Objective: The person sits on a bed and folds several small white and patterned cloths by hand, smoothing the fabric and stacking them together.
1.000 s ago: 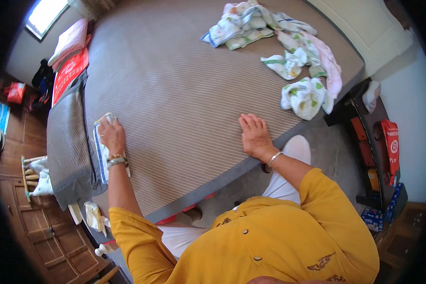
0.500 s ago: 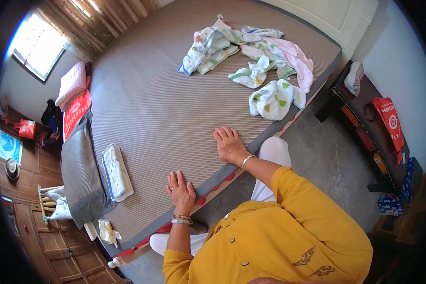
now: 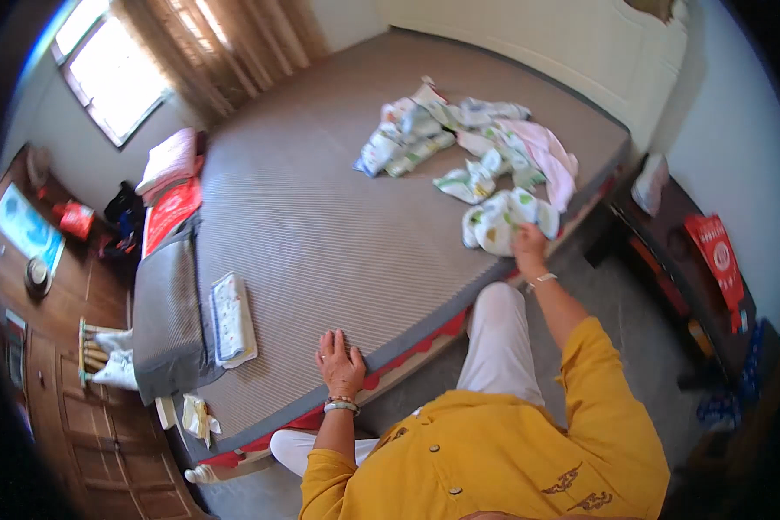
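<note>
My right hand (image 3: 530, 246) has its fingers curled on the near edge of a white towel (image 3: 497, 224) with green and yellow patches, crumpled at the right edge of the bed. My left hand (image 3: 341, 369) lies flat on the striped mattress (image 3: 321, 251) near its front edge, fingers spread, holding nothing. Beyond the towel lie more loose patterned cloths (image 3: 405, 130) and a pink cloth (image 3: 546, 160) in a heap. To the left of my left hand, a neatly folded white cloth (image 3: 232, 321) with blue edging rests on the mattress.
A grey folded cover (image 3: 169, 316) hangs at the bed's left side, near a packet of tissues (image 3: 198, 419). The cream headboard (image 3: 546, 39) stands at the far end. On the right, a dark low bench (image 3: 680, 230) carries a red bag (image 3: 716, 260) and a shoe (image 3: 649, 183).
My right hand has left the mattress and moved right and forward onto the patterned towel. My left hand stays on the bed. The whole view has shifted, showing more of the headboard.
</note>
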`<state>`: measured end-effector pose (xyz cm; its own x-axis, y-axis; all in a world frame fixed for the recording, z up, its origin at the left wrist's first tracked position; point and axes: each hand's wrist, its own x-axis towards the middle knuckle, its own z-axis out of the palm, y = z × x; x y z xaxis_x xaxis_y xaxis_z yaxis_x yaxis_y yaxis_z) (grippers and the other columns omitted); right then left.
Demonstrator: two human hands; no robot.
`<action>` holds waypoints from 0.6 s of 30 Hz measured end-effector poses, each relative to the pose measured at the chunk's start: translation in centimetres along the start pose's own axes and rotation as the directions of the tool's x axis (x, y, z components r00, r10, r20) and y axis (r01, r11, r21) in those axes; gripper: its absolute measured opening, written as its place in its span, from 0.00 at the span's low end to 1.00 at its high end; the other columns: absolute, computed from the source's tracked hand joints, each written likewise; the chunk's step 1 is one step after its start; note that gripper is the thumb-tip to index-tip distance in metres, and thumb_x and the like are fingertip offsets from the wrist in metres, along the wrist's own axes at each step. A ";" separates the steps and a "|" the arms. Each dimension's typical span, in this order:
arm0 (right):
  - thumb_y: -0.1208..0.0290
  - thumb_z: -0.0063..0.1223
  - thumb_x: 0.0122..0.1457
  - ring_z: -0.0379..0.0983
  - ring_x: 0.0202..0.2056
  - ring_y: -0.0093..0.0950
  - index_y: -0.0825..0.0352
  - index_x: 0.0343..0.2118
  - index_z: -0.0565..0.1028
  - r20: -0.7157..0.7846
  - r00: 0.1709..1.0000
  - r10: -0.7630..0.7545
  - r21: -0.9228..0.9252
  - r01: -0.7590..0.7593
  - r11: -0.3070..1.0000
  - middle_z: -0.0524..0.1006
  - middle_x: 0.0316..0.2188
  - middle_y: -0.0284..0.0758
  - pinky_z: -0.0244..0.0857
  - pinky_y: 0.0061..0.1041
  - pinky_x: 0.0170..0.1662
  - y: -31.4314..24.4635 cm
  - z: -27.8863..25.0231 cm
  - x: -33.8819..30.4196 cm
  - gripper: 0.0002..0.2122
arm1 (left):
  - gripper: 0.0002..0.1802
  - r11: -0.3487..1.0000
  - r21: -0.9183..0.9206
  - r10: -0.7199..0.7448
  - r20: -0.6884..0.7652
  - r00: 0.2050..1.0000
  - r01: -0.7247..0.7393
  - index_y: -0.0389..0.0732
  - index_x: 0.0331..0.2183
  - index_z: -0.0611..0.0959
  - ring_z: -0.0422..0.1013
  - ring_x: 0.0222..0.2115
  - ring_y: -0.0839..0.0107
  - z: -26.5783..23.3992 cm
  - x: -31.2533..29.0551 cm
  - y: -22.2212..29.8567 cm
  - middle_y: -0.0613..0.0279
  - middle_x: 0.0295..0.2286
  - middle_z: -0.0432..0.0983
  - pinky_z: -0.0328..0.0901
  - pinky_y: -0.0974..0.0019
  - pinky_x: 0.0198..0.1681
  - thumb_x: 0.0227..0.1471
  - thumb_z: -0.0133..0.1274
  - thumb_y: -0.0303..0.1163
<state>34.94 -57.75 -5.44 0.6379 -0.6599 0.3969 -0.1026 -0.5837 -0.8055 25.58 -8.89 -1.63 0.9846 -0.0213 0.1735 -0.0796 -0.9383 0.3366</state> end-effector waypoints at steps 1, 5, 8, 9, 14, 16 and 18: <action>0.72 0.49 0.54 0.76 0.30 0.33 0.68 0.36 0.78 -0.103 0.992 -0.076 -0.065 0.069 0.995 0.79 0.28 0.42 0.69 0.30 0.34 2.4 -1.4 1.2 0.09 | 0.30 1.000 -0.012 -0.013 -0.037 0.999 0.013 0.43 0.57 0.69 0.50 0.63 0.54 0.5 0.2 0.3 0.51 0.60 0.57 0.42 0.45 0.63 0.52 0.49 0.40; 0.68 0.51 0.50 0.73 0.37 0.51 0.73 0.29 0.75 0.058 0.987 0.151 -0.250 -0.132 0.959 0.76 0.30 0.52 0.66 0.43 0.41 1.5 -2.0 1.8 0.11 | 0.30 0.999 -0.018 -0.035 -0.075 0.997 0.034 0.42 0.55 0.72 0.54 0.61 0.53 0.0 -0.8 -0.6 0.50 0.57 0.62 0.45 0.46 0.63 0.51 0.50 0.41; 0.68 0.52 0.50 0.72 0.36 0.52 0.74 0.27 0.74 0.156 0.982 0.107 -0.166 -0.081 0.983 0.76 0.29 0.53 0.65 0.44 0.40 0.1 -1.5 1.9 0.11 | 0.30 1.000 -0.010 -0.021 -0.038 0.999 0.021 0.42 0.55 0.71 0.53 0.61 0.54 -0.4 -1.3 -0.6 0.50 0.58 0.60 0.44 0.48 0.63 0.52 0.49 0.42; 0.68 0.52 0.50 0.72 0.35 0.52 0.74 0.26 0.74 0.154 0.983 0.098 -0.232 -0.061 0.971 0.76 0.29 0.53 0.64 0.45 0.39 0.0 -1.4 2.4 0.11 | 0.30 0.999 -0.012 -0.036 -0.058 0.998 0.035 0.42 0.55 0.71 0.53 0.61 0.54 -0.5 -1.2 -0.5 0.50 0.58 0.60 0.44 0.48 0.63 0.52 0.49 0.42; 0.72 0.47 0.52 0.69 0.27 0.50 0.73 0.22 0.70 0.067 0.990 -0.124 -0.046 0.127 0.991 0.72 0.22 0.51 0.60 0.44 0.32 -2.5 1.2 4.8 0.08 | 0.31 0.998 -0.054 -0.029 -0.029 0.999 0.028 0.42 0.56 0.71 0.52 0.62 0.54 -0.9 -0.6 0.0 0.51 0.58 0.59 0.43 0.48 0.64 0.51 0.50 0.43; 0.73 0.47 0.52 0.66 0.24 0.41 0.72 0.22 0.69 0.142 0.964 -0.224 0.071 0.216 0.974 0.69 0.20 0.47 0.59 0.40 0.29 -9.1 2.7 3.6 0.07 | 0.32 0.997 -0.057 -0.050 -0.031 0.998 0.048 0.41 0.56 0.71 0.52 0.62 0.54 -1.0 -1.1 -0.7 0.51 0.58 0.59 0.43 0.48 0.64 0.51 0.50 0.43; 0.73 0.48 0.53 0.64 0.21 0.31 0.71 0.23 0.69 0.345 0.878 -0.331 0.209 0.272 0.939 0.67 0.18 0.44 0.59 0.35 0.27 -16.9 2.6 -0.2 0.07 | 0.33 0.994 -0.106 -0.033 -0.043 0.999 0.028 0.40 0.55 0.71 0.53 0.61 0.51 -0.8 -1.2 -1.3 0.48 0.57 0.61 0.47 0.47 0.63 0.49 0.52 0.44</action>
<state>38.53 -46.56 6.99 0.8577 -0.2227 0.4634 0.2367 -0.6291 -0.7404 24.34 -7.36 -1.55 0.9791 0.0246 0.2018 -0.0677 -0.8965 0.4378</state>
